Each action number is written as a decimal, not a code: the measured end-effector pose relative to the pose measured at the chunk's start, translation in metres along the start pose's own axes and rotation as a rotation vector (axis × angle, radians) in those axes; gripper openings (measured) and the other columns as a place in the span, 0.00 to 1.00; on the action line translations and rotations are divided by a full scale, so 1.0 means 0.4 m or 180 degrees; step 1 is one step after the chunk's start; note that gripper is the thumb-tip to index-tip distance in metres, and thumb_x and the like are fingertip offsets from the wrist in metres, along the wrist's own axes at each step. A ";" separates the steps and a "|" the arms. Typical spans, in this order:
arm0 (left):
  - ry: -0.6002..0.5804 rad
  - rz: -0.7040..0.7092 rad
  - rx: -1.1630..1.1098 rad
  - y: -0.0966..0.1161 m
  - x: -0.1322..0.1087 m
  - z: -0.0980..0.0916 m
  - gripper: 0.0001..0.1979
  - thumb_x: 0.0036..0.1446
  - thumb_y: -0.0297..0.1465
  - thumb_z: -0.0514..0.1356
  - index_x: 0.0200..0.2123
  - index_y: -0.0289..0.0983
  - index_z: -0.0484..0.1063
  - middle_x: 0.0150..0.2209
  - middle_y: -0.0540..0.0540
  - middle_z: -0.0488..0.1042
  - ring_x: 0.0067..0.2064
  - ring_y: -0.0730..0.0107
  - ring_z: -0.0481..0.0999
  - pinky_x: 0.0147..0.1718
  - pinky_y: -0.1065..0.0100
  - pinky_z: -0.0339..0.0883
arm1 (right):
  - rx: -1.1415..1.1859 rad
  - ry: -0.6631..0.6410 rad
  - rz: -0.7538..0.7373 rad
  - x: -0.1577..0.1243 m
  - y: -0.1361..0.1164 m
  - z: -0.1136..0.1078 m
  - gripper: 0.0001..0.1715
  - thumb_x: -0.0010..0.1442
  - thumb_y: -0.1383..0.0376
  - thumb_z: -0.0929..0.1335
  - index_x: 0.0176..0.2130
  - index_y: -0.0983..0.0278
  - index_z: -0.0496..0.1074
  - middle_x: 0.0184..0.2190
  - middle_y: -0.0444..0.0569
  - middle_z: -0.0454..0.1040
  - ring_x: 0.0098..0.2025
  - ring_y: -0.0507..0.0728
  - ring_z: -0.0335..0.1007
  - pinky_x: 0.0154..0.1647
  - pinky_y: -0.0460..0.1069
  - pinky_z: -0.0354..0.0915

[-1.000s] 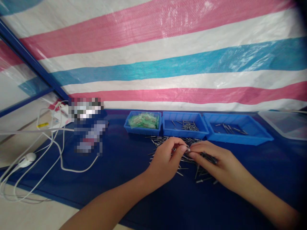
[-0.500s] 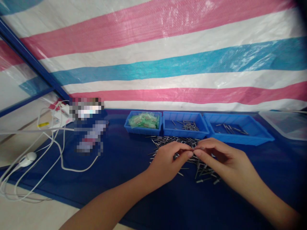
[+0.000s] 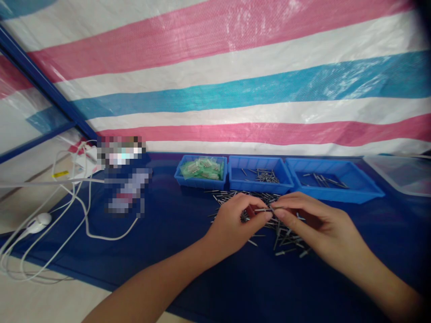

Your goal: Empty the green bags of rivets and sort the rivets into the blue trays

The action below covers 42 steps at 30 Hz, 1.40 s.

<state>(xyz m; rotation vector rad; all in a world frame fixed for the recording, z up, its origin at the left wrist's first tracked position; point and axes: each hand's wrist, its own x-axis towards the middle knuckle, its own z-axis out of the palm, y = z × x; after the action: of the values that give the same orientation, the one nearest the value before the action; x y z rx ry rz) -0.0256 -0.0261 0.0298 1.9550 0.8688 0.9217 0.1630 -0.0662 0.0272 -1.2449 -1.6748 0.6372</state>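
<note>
Close together over a loose heap of blind rivets (image 3: 286,242), my two hands meet at the fingertips. A thin metal blind rivet (image 3: 263,210) lies roughly level between them. My left hand (image 3: 235,220) pinches around it with thumb and fingers. On the other side, my right hand (image 3: 313,220) has thumb and forefinger pressed together at the rivet's right end. Parts of the heap are hidden under both hands. Just behind, a blue bin (image 3: 261,186) contains several similar rivets.
Left of that bin, another blue bin (image 3: 201,183) holds green-tinted bags of rivets; a right-hand blue bin (image 3: 340,194) has several loose ones. A clear plastic container (image 3: 400,177) stands far right. White cables (image 3: 88,224) and a blurred object (image 3: 129,193) lie on the blue table (image 3: 161,251).
The rivet between my fingertips now shows lengthwise, where before it was mostly covered. My fingers have shifted slightly; the bins and heap look the same.
</note>
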 end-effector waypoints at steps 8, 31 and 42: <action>-0.0139 0.0127 0.0687 0.002 0.005 -0.019 0.16 0.58 0.38 0.61 0.46 0.35 0.71 0.36 0.45 0.75 0.39 0.67 0.72 0.40 0.68 0.63 | -0.0447 -0.0056 0.0089 0.017 0.021 -0.025 0.09 0.61 0.57 0.66 0.36 0.58 0.73 0.36 0.47 0.76 0.39 0.58 0.72 0.41 0.52 0.67; -0.1350 0.1074 0.2529 -0.024 -0.024 0.006 0.10 0.65 0.36 0.54 0.41 0.40 0.73 0.44 0.49 0.72 0.43 0.69 0.69 0.41 0.63 0.55 | -0.2408 0.0520 -0.0476 0.045 0.068 -0.081 0.13 0.62 0.58 0.64 0.36 0.62 0.74 0.35 0.54 0.78 0.39 0.65 0.71 0.45 0.60 0.64; -0.1484 0.1261 0.2946 -0.014 -0.013 -0.005 0.09 0.66 0.29 0.52 0.42 0.38 0.72 0.42 0.47 0.72 0.41 0.67 0.71 0.38 0.64 0.60 | -0.1916 0.0369 -0.0802 0.029 0.035 -0.043 0.08 0.61 0.61 0.66 0.34 0.61 0.74 0.34 0.49 0.77 0.38 0.60 0.70 0.43 0.57 0.64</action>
<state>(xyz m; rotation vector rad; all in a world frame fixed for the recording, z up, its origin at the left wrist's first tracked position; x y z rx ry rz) -0.0311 -0.0270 0.0242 3.0507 0.6846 0.1944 0.1840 -0.0527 0.0275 -1.4079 -1.9529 -0.1089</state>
